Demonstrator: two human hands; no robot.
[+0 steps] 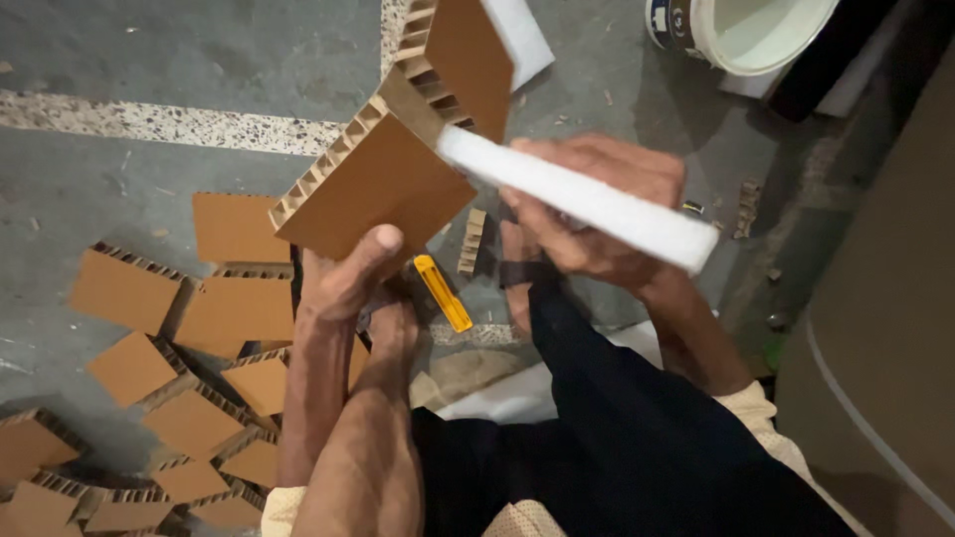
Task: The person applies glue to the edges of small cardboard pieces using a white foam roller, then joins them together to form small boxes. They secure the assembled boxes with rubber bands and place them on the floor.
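Note:
My left hand point(346, 276) grips the lower edge of a brown honeycomb cardboard corner piece point(383, 184), thumb pressed on its flat face. The piece is bent into an angle, with its second flap point(466, 50) rising toward the top of the view. My right hand point(589, 227) is closed around a long white foam strip point(607, 207), whose left end touches the cardboard at the bend. Another bit of white foam point(519, 35) shows behind the upper flap. A yellow utility knife point(442, 292) lies on the floor between my hands.
Several cut honeycomb cardboard pieces point(199, 398) lie piled on the grey concrete floor at the left. A white bucket point(741, 30) stands at the top right. A large brown board point(885, 328) fills the right side. My legs in dark cloth point(597, 438) are below.

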